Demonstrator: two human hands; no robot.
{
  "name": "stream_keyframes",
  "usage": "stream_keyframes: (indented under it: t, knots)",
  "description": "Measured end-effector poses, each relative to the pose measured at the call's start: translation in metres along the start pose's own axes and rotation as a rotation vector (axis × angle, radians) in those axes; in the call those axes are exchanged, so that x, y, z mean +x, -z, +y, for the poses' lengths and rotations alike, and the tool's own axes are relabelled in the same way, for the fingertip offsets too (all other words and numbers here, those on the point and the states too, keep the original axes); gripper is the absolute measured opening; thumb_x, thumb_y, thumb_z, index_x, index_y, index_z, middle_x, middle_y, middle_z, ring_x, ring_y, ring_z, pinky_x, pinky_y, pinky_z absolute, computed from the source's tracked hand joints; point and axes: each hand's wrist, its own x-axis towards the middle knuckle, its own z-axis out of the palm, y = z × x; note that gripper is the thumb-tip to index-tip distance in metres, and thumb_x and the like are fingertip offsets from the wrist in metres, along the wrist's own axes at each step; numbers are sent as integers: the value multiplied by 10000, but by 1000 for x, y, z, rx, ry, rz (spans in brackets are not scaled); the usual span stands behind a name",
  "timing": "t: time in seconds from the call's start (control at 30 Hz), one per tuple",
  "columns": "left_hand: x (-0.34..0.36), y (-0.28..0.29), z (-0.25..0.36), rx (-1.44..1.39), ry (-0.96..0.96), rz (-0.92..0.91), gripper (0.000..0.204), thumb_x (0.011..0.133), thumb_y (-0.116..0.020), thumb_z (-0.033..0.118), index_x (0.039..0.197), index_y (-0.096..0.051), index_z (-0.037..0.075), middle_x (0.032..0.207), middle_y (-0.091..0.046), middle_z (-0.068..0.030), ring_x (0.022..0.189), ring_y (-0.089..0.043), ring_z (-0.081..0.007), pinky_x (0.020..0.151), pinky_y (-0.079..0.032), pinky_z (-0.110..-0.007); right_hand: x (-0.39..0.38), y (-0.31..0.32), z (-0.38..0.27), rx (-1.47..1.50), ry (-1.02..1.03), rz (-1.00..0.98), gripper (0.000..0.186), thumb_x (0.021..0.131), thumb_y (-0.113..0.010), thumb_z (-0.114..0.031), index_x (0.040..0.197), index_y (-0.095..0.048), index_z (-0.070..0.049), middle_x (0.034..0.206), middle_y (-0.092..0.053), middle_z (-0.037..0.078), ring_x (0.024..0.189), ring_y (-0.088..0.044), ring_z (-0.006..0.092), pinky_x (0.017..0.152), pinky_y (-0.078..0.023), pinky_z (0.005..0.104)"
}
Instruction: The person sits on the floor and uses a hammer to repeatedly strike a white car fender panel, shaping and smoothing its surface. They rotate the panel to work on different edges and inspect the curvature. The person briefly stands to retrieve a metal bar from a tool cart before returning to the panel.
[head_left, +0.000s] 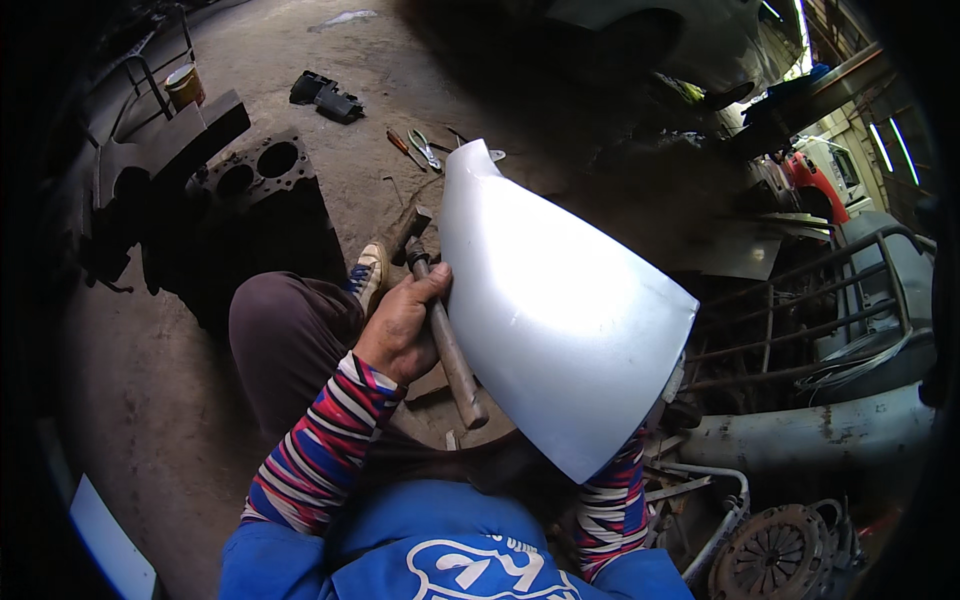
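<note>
My left hand [402,328] is closed round the wooden handle of a hammer [458,368], thumb along the shaft. The dark hammer head points away from me, and the handle's end comes back toward my lap. Right beside it is a glossy silver curved car body panel [565,310], tilted up over my lap; my left thumb is at its left edge, and I cannot tell whether it touches. My right forearm, in a striped sleeve [612,505], goes up behind the panel's lower right edge. The panel hides my right hand and its fingers.
An engine block [265,185] stands at the left. Pliers [425,150], a screwdriver [403,148] and a black plastic part [328,97] lie on the floor ahead. At the right are a metal rack [800,335], a pale bumper [800,435] and a clutch pressure plate [770,560].
</note>
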Motion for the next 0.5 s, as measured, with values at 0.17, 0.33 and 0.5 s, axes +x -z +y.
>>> stream_keyframes:
  t: [0.17, 0.33, 0.5]
  knots:
    - [27, -12, 43, 164, 118, 137, 367, 999, -575, 280, 1189, -524, -30, 984, -655, -149, 798, -677, -276, 769, -590, -435, 50, 0, 10, 41, -85, -20, 646, 981, -399, -625, 1328, -516, -92, 1202, -624, 104, 1087, -626, 257, 941, -530, 411]
    - [48, -23, 80, 417, -55, 141, 328, 996, -584, 279, 1088, -623, -34, 885, -705, -131, 679, -678, -216, 678, -583, -346, 122, -12, 28, 161, -202, -96, 669, 972, -397, -651, 1320, -522, -93, 1197, -627, 106, 1084, -629, 259, 940, -530, 413]
    - [76, -25, 99, 586, -363, 83, 380, 1024, -549, 333, 1171, -619, -9, 1054, -660, -97, 904, -639, -159, 832, -536, -286, 168, -33, 65, 360, -248, -126, 693, 963, -396, -677, 1313, -529, -94, 1191, -631, 108, 1080, -631, 261, 939, -531, 416]
